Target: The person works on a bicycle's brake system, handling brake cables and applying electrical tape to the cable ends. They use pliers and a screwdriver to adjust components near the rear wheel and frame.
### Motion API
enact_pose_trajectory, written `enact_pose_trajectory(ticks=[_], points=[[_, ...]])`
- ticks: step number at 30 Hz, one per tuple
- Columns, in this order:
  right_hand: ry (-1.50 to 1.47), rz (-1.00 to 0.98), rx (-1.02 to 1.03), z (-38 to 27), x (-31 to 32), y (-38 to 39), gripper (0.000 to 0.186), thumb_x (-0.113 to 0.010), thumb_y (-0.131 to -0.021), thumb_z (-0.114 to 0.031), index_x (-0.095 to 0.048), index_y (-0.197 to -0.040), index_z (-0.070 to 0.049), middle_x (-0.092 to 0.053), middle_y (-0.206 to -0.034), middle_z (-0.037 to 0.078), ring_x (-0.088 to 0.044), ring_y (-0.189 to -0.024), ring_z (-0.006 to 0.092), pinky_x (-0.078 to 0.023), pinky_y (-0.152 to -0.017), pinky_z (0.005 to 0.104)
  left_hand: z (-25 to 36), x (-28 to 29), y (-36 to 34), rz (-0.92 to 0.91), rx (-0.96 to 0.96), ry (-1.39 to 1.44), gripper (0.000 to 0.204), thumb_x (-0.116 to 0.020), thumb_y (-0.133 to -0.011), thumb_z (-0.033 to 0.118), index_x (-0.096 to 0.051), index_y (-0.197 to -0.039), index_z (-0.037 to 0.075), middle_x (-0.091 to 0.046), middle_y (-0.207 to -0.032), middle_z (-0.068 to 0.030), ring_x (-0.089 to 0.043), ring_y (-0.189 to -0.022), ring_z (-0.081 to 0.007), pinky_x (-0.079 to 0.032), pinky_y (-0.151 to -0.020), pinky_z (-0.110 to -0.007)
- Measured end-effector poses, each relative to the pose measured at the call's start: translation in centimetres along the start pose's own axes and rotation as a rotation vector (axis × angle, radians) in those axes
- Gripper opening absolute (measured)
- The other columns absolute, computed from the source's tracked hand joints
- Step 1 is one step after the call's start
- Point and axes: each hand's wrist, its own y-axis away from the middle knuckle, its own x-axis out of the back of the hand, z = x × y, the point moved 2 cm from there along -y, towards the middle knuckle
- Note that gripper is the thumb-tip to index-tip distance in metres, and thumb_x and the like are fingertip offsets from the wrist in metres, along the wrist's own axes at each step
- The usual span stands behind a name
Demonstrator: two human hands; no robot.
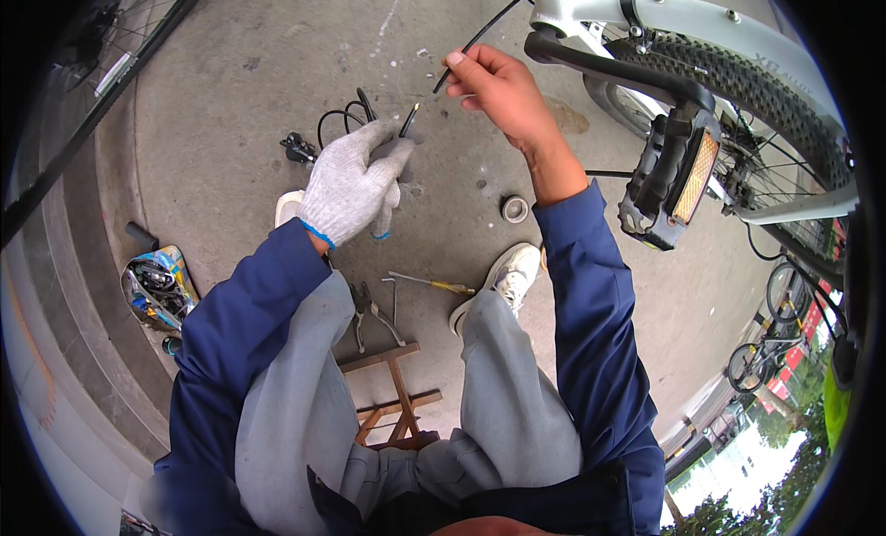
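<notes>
My left hand (347, 180), in a grey-white knitted glove with a blue cuff edge, is closed around a thin black hose (408, 123) whose end carries a small brass-coloured tip. Behind that hand the hose loops (325, 120) near a small black brake part (297, 148). My bare right hand (503, 95) pinches a second black hose (498, 18) between thumb and fingers. It runs up to the white bicycle frame (554, 5), and its free end points down toward the brass tip, with a gap between them. Glove-like fabric (384, 220) shows below my left hand.
The bicycle's crank pedal (671, 171) and knobby tyre (738, 93) stand close on my right. On the concrete lie a tape roll (514, 209), a yellow-handled screwdriver (448, 285) and pliers (377, 314). A parts container (159, 282) sits left, near steps (83, 287). A wooden stool (397, 388) is beneath me.
</notes>
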Motion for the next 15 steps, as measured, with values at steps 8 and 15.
enact_pose_trajectory(ticks=[8, 15], points=[[0.031, -0.081, 0.041, 1.2, 2.3, -0.2, 0.046, -0.071, -0.108, -0.041, -0.070, -0.144, -0.011, -0.076, -0.120, 0.000, -0.072, -0.101, 0.0100, -0.056, -0.087, 0.0245, -0.4, -0.5, 0.1, 0.016, 0.018, 0.040, 0.034, -0.059, -0.113, 0.022, -0.068, -0.134, -0.003, -0.067, -0.078, -0.0047, -0.063, -0.047, -0.0137, -0.051, -0.049, -0.029], [0.650, 0.119, -0.134, 12.2, 8.6, 5.6, 0.046, -0.083, -0.094, -0.027, -0.071, -0.134, -0.006, -0.080, -0.113, 0.014, -0.078, -0.095, 0.0323, -0.060, -0.083, 0.0417, -1.2, 0.2, 0.1, -0.018, 0.058, 0.099, 0.036, -0.057, -0.113, 0.023, -0.066, -0.136, -0.004, -0.071, -0.073, -0.0080, -0.067, -0.048, -0.0168, -0.052, -0.049, -0.030]])
